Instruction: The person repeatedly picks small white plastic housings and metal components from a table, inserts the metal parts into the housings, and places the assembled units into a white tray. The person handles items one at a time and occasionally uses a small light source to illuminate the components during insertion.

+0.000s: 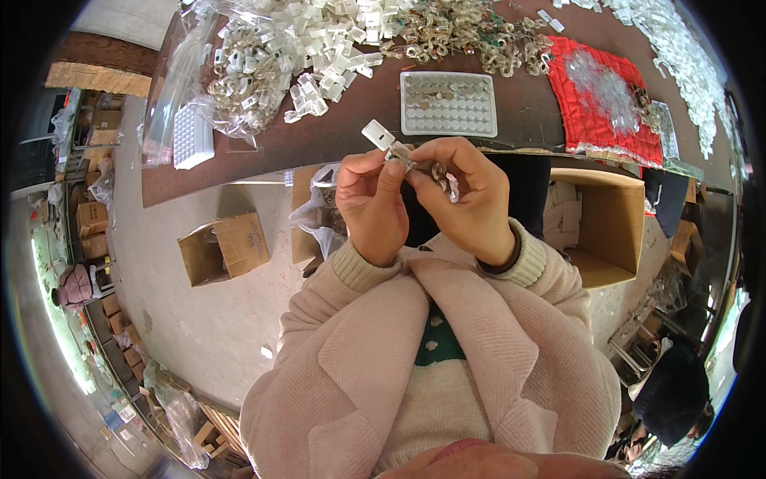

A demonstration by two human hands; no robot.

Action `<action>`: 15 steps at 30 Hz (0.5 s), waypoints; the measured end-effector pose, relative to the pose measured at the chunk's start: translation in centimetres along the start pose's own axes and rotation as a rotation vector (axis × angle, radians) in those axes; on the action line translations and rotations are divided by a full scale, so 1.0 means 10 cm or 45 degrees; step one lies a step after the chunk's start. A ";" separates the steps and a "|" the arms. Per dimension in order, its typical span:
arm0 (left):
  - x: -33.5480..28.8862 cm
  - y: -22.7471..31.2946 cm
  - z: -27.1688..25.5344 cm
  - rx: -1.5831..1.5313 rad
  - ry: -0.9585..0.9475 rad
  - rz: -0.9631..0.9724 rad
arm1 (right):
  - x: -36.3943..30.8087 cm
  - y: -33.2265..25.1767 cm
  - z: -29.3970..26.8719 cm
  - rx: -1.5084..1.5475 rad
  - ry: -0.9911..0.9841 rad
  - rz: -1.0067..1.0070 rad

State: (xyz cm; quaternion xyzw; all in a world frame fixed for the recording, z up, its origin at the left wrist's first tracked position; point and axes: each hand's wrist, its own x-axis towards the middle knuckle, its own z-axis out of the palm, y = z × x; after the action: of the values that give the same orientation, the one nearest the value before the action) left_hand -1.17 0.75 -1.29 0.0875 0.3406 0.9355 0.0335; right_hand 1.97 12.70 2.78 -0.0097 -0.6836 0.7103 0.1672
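Observation:
Just past the table's near edge, my two hands meet at their fingertips. My left hand (373, 206) is closed in a pinch at the lower end of a small white plastic case (377, 134), which sticks up tilted with a dark slot in its face. My right hand (467, 191) is closed too, its thumb and forefinger at the same end of the case. A coil of clear, brownish wire (439, 173) is tucked in the right fingers, with a shiny silvery end hanging by the palm. The exact spot where case and wire meet is hidden by the fingertips.
Beyond my hands lies a white tray (448, 126) with round silvery cells. Behind it are heaps of white cases (343, 36) and coiled wires (455, 32). A red cloth (570, 120) bears clear pieces at right. Open cardboard boxes (610, 227) stand below the table edge.

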 end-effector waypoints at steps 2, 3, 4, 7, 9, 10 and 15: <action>-0.01 0.01 0.00 -0.018 0.012 -0.026 | 0.00 -0.02 0.00 -0.213 -0.016 -0.049; -0.01 0.02 0.00 -0.027 0.021 -0.042 | 0.00 -0.02 -0.01 -0.237 -0.016 -0.072; -0.01 0.03 0.01 -0.036 0.029 -0.058 | 0.00 -0.02 -0.02 -0.271 -0.019 -0.109; -0.01 0.04 0.02 -0.035 0.031 -0.060 | 0.01 -0.02 -0.03 -0.160 -0.034 -0.012; -0.01 0.02 0.03 0.079 0.042 0.052 | 0.02 -0.01 -0.02 -0.057 -0.025 0.014; -0.01 0.00 0.03 0.159 0.072 0.100 | 0.02 0.00 -0.01 -0.025 -0.009 -0.027; 0.01 -0.02 -0.02 0.388 -0.110 0.355 | 0.02 0.02 0.00 0.095 -0.008 0.056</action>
State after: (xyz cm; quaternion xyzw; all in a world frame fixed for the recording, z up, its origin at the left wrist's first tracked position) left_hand -1.28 0.84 -1.54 0.1780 0.4611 0.8641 -0.0954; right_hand 1.75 12.73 2.68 -0.0161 -0.6568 0.7389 0.1496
